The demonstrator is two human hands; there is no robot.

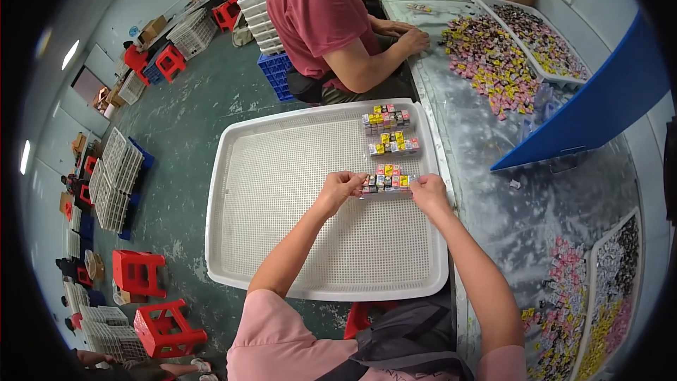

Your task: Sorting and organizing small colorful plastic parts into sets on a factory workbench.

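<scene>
Both hands' fingers [350, 185] pinch clear pack [385, 182] over white tray [282, 240].

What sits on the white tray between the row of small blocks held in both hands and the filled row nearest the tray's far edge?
One more filled row of small colourful blocks lies between the held row and the far row, seen in the head view.

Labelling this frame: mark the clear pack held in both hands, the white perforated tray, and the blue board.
clear pack [386, 183], head view, middle of its coloured pieces.
white perforated tray [296, 226], head view, bare mesh floor.
blue board [599, 106], head view, flat face.
</scene>
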